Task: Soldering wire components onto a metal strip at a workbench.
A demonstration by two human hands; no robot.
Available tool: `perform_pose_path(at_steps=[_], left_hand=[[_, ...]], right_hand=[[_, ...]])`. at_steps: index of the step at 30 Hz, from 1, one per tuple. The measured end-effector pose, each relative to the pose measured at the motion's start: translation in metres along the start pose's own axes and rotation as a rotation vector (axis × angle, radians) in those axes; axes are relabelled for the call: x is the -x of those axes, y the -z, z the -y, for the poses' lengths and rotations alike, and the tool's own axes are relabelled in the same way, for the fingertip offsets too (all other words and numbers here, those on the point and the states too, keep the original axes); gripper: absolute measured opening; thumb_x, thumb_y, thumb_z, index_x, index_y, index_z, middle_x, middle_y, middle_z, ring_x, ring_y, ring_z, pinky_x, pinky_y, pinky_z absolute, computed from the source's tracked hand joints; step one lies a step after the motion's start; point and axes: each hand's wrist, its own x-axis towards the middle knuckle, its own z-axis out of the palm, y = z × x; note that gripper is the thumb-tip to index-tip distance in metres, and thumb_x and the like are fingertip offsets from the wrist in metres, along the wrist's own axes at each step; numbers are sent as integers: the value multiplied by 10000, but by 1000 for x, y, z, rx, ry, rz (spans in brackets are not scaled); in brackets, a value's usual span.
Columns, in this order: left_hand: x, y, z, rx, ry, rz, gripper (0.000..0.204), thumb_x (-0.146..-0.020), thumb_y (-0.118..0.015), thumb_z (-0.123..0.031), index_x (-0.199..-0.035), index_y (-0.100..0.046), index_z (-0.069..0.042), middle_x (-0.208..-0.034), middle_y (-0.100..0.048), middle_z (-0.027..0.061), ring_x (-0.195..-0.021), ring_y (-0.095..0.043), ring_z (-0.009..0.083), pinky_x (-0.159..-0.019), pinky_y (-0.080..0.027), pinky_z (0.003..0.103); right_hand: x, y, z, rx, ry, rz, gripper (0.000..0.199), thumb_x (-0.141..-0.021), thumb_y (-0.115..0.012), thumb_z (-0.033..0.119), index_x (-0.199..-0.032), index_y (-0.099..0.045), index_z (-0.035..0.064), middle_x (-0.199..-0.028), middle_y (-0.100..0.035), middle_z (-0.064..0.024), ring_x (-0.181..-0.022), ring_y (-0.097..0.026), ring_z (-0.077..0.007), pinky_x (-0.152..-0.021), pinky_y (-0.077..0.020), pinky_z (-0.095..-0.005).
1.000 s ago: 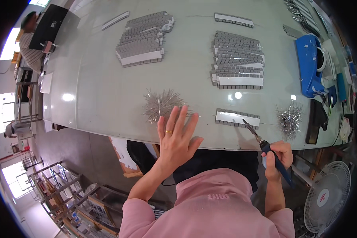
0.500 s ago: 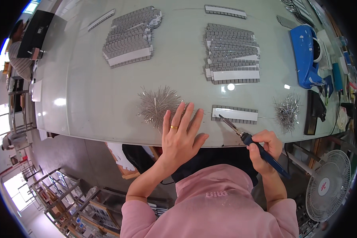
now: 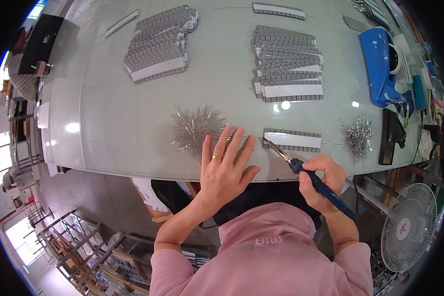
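Note:
My right hand (image 3: 325, 177) is closed round the dark blue handle of a soldering iron (image 3: 338, 201). Its metal tip points up and left and meets the left end of a strip with a white middle and grey segmented edges (image 3: 293, 140). Thin wires run out from both ends of this strip. Fingers spread, my left hand (image 3: 226, 170) lies flat on the table, left of the strip. Its fingertips are over the wire there and cover part of a bristling heap of short silver wires (image 3: 195, 127). Whether they press on the wire cannot be made out.
Stacked strips (image 3: 291, 64) lie beyond the one at hand, and another stack (image 3: 158, 47) at far left. A second wire heap (image 3: 358, 137), a blue tape dispenser (image 3: 377, 66) and a black stand (image 3: 388, 135) are on the right. A fan (image 3: 404, 229) stands below the table edge.
The iron's tip has moved left, from on top of the strip's white face to its left end, with my right hand following. My left hand stays in place.

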Motion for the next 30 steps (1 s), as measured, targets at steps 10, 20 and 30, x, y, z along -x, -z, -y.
perform_pose_path(at_steps=[10, 20, 30], left_hand=[[-1, 0, 1, -6, -15, 5, 555, -808, -684, -361, -1298, -590, -118, -1407, -468, 123, -1320, -398, 341, -1060, -291, 582], [0, 1, 2, 4, -20, 11, 563, -796, -696, -359, -1297, -592, -125, -1413, -462, 124, -1322, -398, 337, -1056, -295, 581], [4, 5, 4, 5, -11, 19, 565, -787, -704, -342, -1298, -591, -128, -1441, -433, 153, -1321, -404, 340, -1059, -295, 575]], right_hand=[[-5, -5, 2, 23, -27, 37, 172, -716, -718, 24, -839, -599, 5, -702, -642, -88, -552, -614, -177, -524, -486, -252], [-8, -6, 4, 22, -21, 49, 176, -710, -716, 14, -841, -598, 8, -700, -637, -86, -551, -614, -179, -521, -483, -254], [-18, -5, 8, 150, 176, 126, 216, -648, -718, -5, -805, -578, 47, -639, -569, -75, -502, -567, -221, -455, -442, -290]])
